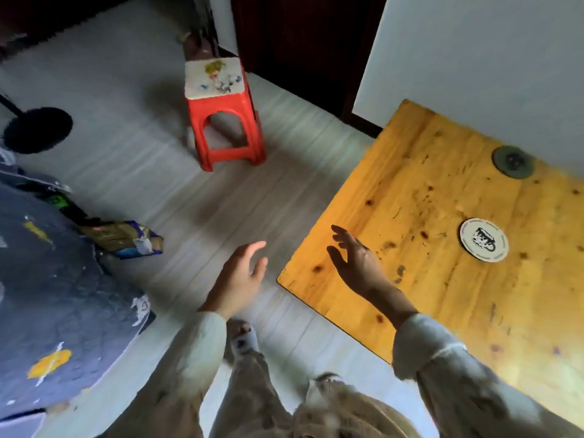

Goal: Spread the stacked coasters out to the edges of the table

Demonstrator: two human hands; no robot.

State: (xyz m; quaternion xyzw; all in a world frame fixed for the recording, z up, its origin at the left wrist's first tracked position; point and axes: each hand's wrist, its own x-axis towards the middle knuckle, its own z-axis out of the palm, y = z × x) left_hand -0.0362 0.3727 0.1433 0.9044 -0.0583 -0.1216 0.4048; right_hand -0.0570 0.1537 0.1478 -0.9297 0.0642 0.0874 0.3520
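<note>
A yellow wooden table [410, 197] fills the right side of the view. On it lies a round white coaster [484, 239] with a dark cup drawing, toward the right. A dark grey-green round coaster [514, 161] lies near the far edge by the wall. My right hand [357, 262] hovers open over the table's near-left corner, holding nothing, well left of the white coaster. My left hand [241, 276] is open too, held over the floor to the left of the table.
A red plastic stool [226, 134] with a patterned cushion stands on the grey floor at the back. A dark blue printed blanket [47, 279] lies at the left, with a packet [126, 238] beside it. A white wall borders the table's far side.
</note>
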